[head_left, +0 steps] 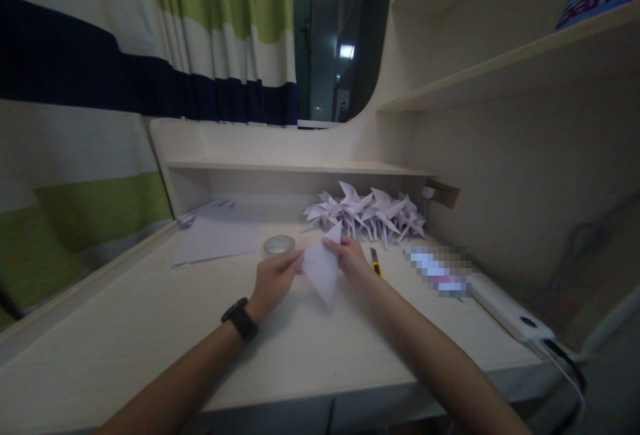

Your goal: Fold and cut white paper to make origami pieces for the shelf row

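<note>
Both my hands hold a folded piece of white paper just above the desk. My left hand pinches its left corner; a black watch sits on that wrist. My right hand grips the paper's upper right edge near its pointed tip. The paper is a kite-like shape with its lower point aimed toward me.
A pile of folded white paper figures lies at the back of the desk. A tape roll, flat white sheets, a yellow utility knife, a white power bank with cable, and a wall socket are nearby.
</note>
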A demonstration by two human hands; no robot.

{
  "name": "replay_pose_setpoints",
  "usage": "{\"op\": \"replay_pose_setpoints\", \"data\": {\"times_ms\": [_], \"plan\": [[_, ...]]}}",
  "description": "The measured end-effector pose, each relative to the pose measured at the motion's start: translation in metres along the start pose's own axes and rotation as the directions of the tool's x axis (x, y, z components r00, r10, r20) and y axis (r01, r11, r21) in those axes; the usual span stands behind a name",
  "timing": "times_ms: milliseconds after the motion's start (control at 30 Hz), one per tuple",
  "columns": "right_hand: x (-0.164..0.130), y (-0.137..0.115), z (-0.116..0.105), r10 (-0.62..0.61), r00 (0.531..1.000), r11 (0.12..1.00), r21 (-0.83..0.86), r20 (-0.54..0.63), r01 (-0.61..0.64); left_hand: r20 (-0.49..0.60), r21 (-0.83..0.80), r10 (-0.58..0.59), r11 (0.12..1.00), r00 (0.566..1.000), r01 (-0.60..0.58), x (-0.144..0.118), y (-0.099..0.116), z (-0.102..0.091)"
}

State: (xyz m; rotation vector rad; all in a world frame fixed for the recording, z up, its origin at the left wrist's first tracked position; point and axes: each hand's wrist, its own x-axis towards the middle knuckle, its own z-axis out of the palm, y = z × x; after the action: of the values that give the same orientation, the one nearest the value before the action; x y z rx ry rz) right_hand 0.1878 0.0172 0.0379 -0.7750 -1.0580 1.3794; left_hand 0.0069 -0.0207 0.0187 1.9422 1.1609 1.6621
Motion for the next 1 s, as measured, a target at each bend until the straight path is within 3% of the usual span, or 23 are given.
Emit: {"op": "replay_pose_setpoints", "data": {"times_ms": [133, 267, 700, 1000], "plan": [[0.002, -0.006, -0.005, 0.0, 1.0, 1.0, 0.02, -0.012, 0.0, 0.02, -0.023, -0.065, 0.998, 0.998, 0.066, 0.002, -0.005, 0.0], [0.004, -0.009, -0.008, -0.032, 0.996, 0.998, -0.063, -0.079, 0.027, 0.049, -0.087, -0.116, 0.989, 0.992, 0.12, 0.004, -0.008, 0.001], [0.002, 0.003, 0.0, -0.081, 0.984, 0.981, -0.187, -0.162, 0.05, 0.084, -0.107, -0.163, 0.979, 0.983, 0.172, 0.003, 0.0, 0.001], [-0.003, 0.01, 0.009, -0.257, 0.951, 0.894, -0.416, -0.173, 0.166, 0.18, -0.133, -0.183, 0.969, 0.966, 0.208, 0.003, 0.002, 0.001]]}}
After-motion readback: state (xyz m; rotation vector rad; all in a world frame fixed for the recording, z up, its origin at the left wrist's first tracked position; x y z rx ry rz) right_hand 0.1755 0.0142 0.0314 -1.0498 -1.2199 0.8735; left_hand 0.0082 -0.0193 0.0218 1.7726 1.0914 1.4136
